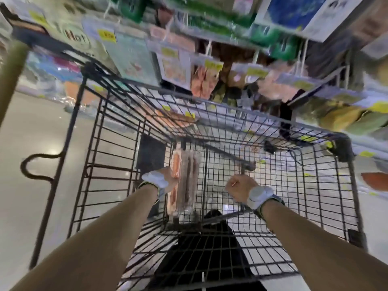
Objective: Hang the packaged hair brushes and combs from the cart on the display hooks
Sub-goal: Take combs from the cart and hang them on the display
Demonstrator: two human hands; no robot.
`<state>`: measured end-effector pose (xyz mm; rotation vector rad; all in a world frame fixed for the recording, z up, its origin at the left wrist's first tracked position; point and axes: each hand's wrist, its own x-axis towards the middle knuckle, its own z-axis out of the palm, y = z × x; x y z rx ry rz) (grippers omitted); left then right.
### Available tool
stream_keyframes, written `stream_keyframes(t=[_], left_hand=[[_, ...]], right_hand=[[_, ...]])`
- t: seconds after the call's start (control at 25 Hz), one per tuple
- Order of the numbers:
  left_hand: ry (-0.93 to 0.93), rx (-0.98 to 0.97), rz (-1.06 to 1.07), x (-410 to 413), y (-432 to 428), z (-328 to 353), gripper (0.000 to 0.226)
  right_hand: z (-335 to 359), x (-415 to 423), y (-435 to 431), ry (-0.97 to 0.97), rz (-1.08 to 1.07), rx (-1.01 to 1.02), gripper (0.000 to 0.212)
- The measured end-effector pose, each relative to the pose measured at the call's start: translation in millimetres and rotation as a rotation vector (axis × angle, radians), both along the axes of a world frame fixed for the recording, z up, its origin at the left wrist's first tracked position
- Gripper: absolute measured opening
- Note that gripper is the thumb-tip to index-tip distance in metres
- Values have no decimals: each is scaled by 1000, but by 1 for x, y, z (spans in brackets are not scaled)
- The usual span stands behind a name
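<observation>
The left hand (168, 179) grips long, clear, glossy plastic packs of orange and brown hair items (186, 181) inside the black wire-grid cart (344, 148). To the right of the packs, the right hand (239, 185) is curled; whether it holds anything cannot be told. Beyond both hands hang blurred glossy packets (201, 80).

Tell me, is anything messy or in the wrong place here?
Yes. Shiny plastic packages seem to lie heaped on the floor left of the cart, instead of hanging up like the other goods. The picture is too blurred to tell what they hold.
</observation>
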<state>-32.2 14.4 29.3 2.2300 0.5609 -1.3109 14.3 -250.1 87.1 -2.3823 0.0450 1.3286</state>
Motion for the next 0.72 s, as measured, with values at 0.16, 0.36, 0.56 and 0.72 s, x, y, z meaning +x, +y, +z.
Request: stream_keyframes(t=[0.16, 0.36, 0.56, 0.72], left_hand=[[65, 85, 78, -8, -12, -32, 56], [99, 62, 118, -9, -20, -78, 63], [34, 48, 236, -16, -28, -122, 57], [-170, 59, 427, -21, -33, -135, 52]], right_hand=[[-47, -8, -3, 55, -35, 38, 17], [-106, -11, 9, 151, -51, 72, 24], [-162, -6, 37, 260, -48, 146, 20], [-186, -1, 63, 355, -225, 236, 24]])
